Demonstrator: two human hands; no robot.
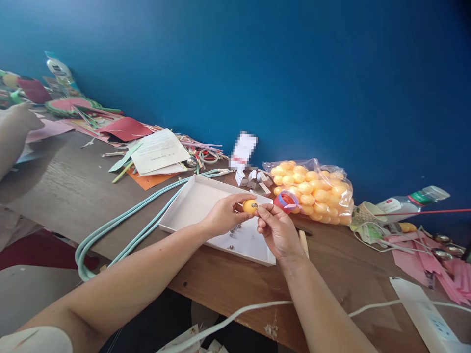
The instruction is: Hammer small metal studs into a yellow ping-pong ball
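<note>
From where I stand, following the head view, I see the left hand (226,214) gripping a yellow ball (249,207) between the thumb and the curled fingers. The right hand (278,230) has its thumb and index finger pinched together on a small metal fitting (254,205), at the side of the ball that faces this hand. So the ball is between the two sets of fingertips, above the white shallow box (191,201).

As I judge, the work on this ball is somewhere in the middle: the fitting is against it, but whether it is firmly fixed I cannot tell. Below the fingers, several loose metal pieces (230,247) lie in the box, and beyond the right fingers a clear bag (312,193) is full of similar balls, so it seems that much is left. I see no surely finished piece near the fingers.

The ball looks almost round, so by itself it gives no clear long axis. Together with the fitting, the axis goes roughly sideways, from the left fingers to the right fingertips, and the metal end points to the right hand.
</note>
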